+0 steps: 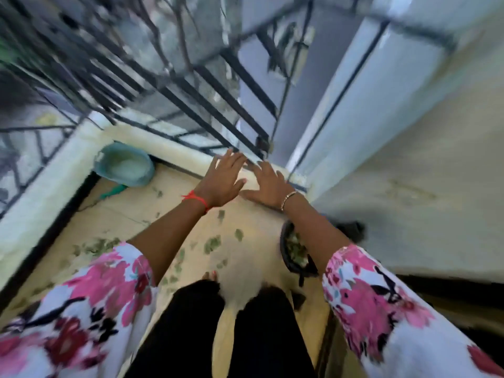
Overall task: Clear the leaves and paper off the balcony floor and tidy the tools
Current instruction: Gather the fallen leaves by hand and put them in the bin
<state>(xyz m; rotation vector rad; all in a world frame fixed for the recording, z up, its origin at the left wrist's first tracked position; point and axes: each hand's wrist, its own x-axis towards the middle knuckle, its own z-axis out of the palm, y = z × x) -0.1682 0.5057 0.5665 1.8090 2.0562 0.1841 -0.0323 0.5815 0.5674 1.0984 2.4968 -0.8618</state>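
Flowery sleeves (pixel 90 301) are seen nearest, at 6 o'clock. Green leaves (pixel 212 244) are scattered on the balcony floor (pixel 122 211) in the middle. A dark pan (pixel 284 249) with leaves in it is set on the floor at 4 o'clock. Further out, the left hand (pixel 222 177) and right hand (pixel 266 184) are held side by side, fingers spread wide, with nothing held. A blue-green tub (pixel 141 178) is seen in the corner at 10 o'clock. A black railing (pixel 207 105) is seen at 12 o'clock.

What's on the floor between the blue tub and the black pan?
In the head view, loose green leaves lie scattered on the yellowish floor between the blue tub and the black pan; the person's left forearm crosses above them.
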